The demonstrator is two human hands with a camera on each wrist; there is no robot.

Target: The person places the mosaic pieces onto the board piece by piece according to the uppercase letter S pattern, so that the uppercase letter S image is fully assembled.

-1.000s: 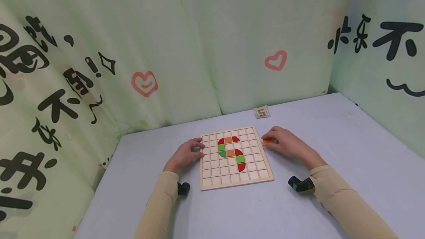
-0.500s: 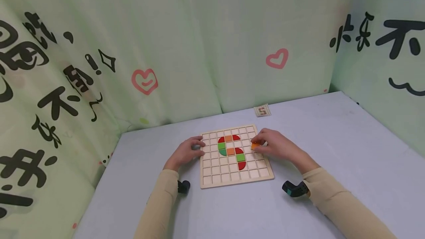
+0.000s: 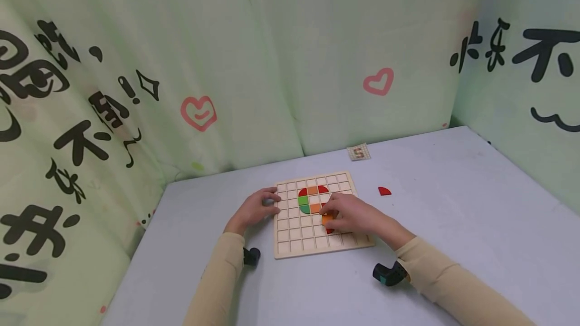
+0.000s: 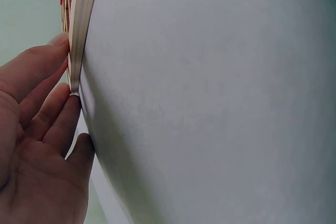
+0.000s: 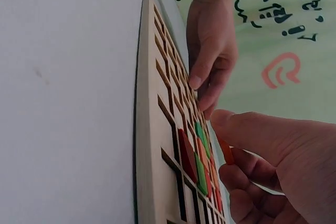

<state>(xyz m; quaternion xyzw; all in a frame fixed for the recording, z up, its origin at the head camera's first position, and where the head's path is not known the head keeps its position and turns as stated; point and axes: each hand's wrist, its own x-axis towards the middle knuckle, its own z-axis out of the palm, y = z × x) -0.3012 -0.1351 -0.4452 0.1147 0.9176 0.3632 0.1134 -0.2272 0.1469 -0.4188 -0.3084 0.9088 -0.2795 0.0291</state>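
A wooden grid board (image 3: 289, 235) lies on the table, with red, orange and green tiles set in its cells in a curving S-like shape. My left hand (image 3: 254, 210) rests at the board's left edge; in the left wrist view its thumb (image 4: 44, 59) and fingers touch the rim. Pinched between the thumb and fingers of my right hand (image 3: 355, 214) is an orange square tile (image 3: 326, 220), held over the lower right part of the pattern. That hand hides some tiles beneath it. In the right wrist view the orange tile (image 5: 227, 151) is raised off the board's surface.
A loose red quarter-circle tile (image 3: 384, 191) lies on the table right of the board. Behind the board, near the table's back edge, sits a small card (image 3: 359, 152) with an S pattern. Printed curtains (image 3: 254, 89) hang around the table.
My right hand has carried the orange tile leftward from beside the board to over the pattern. The loose red tile has come into sight. My left hand stays at the board's edge.
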